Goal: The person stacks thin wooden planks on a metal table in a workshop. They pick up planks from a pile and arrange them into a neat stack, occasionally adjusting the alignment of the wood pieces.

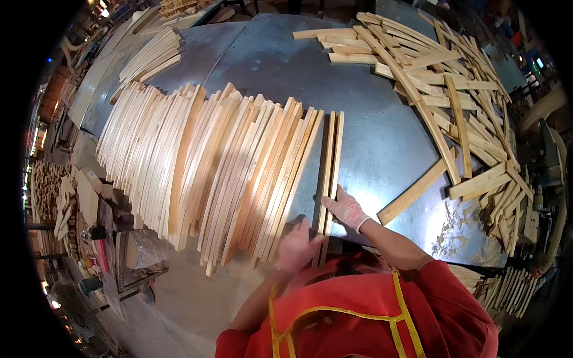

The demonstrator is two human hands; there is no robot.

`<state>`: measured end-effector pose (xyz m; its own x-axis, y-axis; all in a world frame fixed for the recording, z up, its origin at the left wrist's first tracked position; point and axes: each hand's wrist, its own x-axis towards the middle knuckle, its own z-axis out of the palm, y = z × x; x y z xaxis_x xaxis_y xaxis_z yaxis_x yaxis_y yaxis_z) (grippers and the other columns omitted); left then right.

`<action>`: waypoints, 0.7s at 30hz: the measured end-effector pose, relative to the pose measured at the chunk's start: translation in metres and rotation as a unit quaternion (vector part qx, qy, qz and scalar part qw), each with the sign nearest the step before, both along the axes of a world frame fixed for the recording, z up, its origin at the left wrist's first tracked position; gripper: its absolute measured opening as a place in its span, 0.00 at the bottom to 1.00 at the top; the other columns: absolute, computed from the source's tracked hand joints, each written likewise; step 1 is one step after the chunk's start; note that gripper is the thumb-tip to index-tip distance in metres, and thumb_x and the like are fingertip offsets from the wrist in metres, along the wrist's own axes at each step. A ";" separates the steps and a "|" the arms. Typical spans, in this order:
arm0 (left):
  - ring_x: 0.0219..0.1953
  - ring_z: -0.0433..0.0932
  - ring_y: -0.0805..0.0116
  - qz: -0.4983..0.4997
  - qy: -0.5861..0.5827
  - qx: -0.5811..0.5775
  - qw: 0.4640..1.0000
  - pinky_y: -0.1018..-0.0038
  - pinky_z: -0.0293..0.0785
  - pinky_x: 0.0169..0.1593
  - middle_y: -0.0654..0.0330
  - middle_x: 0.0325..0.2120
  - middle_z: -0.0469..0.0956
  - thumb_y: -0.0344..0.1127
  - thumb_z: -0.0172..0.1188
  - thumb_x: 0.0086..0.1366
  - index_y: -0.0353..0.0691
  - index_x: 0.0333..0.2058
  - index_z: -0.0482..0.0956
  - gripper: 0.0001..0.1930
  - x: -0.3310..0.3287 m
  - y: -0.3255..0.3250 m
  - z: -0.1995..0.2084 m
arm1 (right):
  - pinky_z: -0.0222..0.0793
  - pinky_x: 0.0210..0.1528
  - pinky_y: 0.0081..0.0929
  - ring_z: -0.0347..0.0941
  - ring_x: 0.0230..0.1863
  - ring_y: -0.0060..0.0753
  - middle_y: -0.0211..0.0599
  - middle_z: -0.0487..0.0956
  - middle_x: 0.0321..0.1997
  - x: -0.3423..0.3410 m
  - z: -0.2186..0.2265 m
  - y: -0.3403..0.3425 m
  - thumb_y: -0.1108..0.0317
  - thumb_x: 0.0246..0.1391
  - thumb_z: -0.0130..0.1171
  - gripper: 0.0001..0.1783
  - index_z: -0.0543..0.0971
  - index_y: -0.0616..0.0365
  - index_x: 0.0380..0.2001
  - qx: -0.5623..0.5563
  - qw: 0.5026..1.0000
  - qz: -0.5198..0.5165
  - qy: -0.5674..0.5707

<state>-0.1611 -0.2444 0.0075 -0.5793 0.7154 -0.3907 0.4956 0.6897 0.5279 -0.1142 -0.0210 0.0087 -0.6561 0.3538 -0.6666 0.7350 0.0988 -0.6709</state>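
Two narrow wooden strips stand side by side, pointing away from me across the metal table, with their near ends by my apron. My right hand, in a pale knitted glove, grips them from the right, a little above their near ends. Just left of those ends is my left hand, also gloved and somewhat blurred, its thumb and fingers apart; whether it touches the strips I cannot tell. Left of the pair lies a long row of similar strips, packed side by side with uneven ends.
A jumbled heap of wooden strips covers the table's right side, one loose board reaching toward my right forearm. Another small bundle lies at the far left. The metal tabletop has a seam. A metal-framed cart stands at the lower left.
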 end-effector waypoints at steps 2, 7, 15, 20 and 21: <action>0.54 0.82 0.39 -0.003 -0.090 -0.094 0.992 0.51 0.79 0.57 0.44 0.59 0.78 0.56 0.71 0.64 0.45 0.73 0.63 0.45 -0.001 0.027 0.026 | 0.82 0.50 0.33 0.82 0.46 0.33 0.48 0.85 0.50 0.004 -0.004 0.002 0.46 0.65 0.63 0.41 0.69 0.61 0.72 -0.042 0.998 -0.028 0.039; 0.45 0.84 0.61 0.159 -0.311 0.185 0.919 0.68 0.80 0.51 0.50 0.38 0.85 0.43 0.62 0.69 0.40 0.57 0.82 0.22 -0.008 0.002 -0.029 | 0.83 0.44 0.33 0.81 0.45 0.29 0.38 0.84 0.50 0.033 -0.025 0.013 0.53 0.71 0.61 0.28 0.75 0.61 0.64 -0.198 0.970 -0.128 0.067; 0.32 0.80 0.41 0.186 -0.074 0.169 0.965 0.55 0.76 0.37 0.44 0.30 0.80 0.34 0.56 0.67 0.38 0.38 0.79 0.07 -0.019 -0.004 0.062 | 0.78 0.60 0.44 0.84 0.56 0.55 0.59 0.85 0.54 0.000 0.000 -0.012 0.47 0.68 0.61 0.42 0.65 0.64 0.74 0.048 0.998 0.049 0.002; 0.35 0.75 0.48 0.112 0.204 0.169 0.958 0.55 0.73 0.40 0.49 0.30 0.74 0.25 0.61 0.56 0.36 0.35 0.76 0.08 -0.051 -0.036 0.053 | 0.72 0.68 0.41 0.78 0.65 0.57 0.63 0.80 0.63 -0.061 -0.012 0.011 0.48 0.67 0.62 0.43 0.63 0.61 0.75 0.011 0.964 0.255 0.080; 0.38 0.77 0.46 0.091 0.268 0.173 0.943 0.53 0.74 0.43 0.49 0.33 0.75 0.25 0.62 0.56 0.35 0.36 0.77 0.08 -0.062 -0.040 0.059 | 0.72 0.68 0.41 0.78 0.65 0.56 0.63 0.81 0.62 -0.065 0.003 0.022 0.49 0.67 0.62 0.42 0.64 0.61 0.75 0.001 0.954 0.291 0.071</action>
